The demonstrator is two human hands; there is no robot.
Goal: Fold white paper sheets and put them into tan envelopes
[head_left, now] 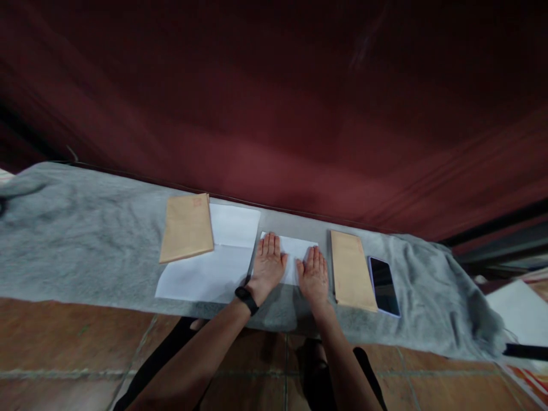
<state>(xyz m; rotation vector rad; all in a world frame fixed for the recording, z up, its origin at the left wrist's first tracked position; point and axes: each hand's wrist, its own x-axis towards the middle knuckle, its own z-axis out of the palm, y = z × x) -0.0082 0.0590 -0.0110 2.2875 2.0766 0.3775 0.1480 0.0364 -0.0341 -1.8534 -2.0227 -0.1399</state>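
Note:
A folded white sheet of paper [291, 249] lies on the grey cloth, and both my hands rest on it. My left hand [269, 264], with a dark band at the wrist, lies flat over its left end. My right hand [314, 276] is flat over the right end, fingers pointing away from me. To the left lie larger white sheets [205, 277], showing a crease across them. A brown envelope [187, 227] with a faint red mark covers their upper left part. Right of my hands is another brown envelope stack [353, 270].
A phone [384, 286] lies just right of the right-hand envelopes. The grey cloth [94, 240] covers a long narrow surface, wrinkled at both ends. A dark red panel [274, 142] rises behind it. Brown floor tiles [64, 337] show below the front edge.

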